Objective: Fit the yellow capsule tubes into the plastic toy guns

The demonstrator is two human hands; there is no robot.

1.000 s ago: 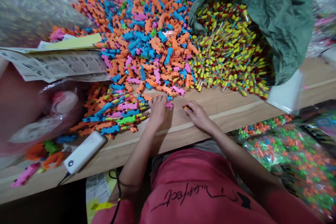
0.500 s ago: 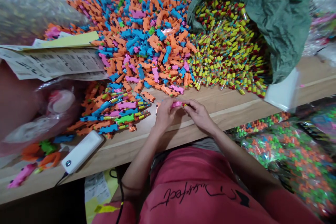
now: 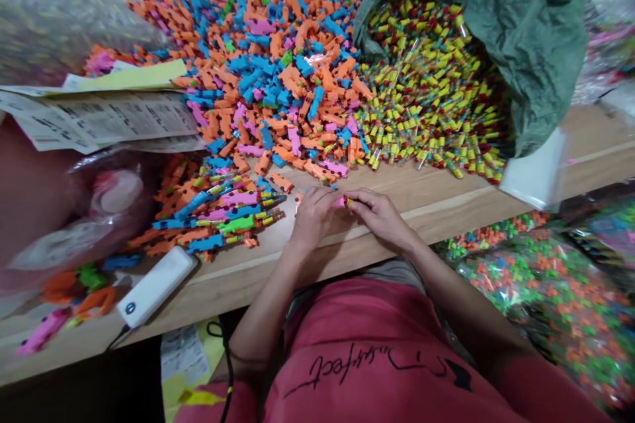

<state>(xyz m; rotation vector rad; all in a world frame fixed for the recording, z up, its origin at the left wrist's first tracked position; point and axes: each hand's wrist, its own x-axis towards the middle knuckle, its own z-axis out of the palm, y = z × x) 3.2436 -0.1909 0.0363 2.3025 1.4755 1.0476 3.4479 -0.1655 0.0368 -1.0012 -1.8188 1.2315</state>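
Observation:
My left hand point(image 3: 313, 215) is closed around a pink toy car point(image 3: 338, 202), and most of the car is hidden by the fingers. My right hand point(image 3: 376, 211) pinches a small yellow-and-red tube point(image 3: 348, 201) at the car's right end. The two pieces meet end to end between my fingertips, low over the wooden table point(image 3: 426, 195). To the left of my hands lies a stack of toy cars with tubes in their ends point(image 3: 238, 211). Beyond my hands spreads a big heap of orange, blue and pink toy cars point(image 3: 278, 73).
Yellow-and-red tubes point(image 3: 431, 99) spill from a green sack point(image 3: 540, 46) at the back right. A white power bank point(image 3: 156, 287) with a cable lies at the front left. Printed sheets point(image 3: 109, 115) stand at the left. Bags of colourful pieces point(image 3: 536, 291) lie below the table's right side.
My left fingers have shifted further over the pink toy car, covering more of it. The tube's red end shows more clearly at the joint. Both hands stay in nearly the same place.

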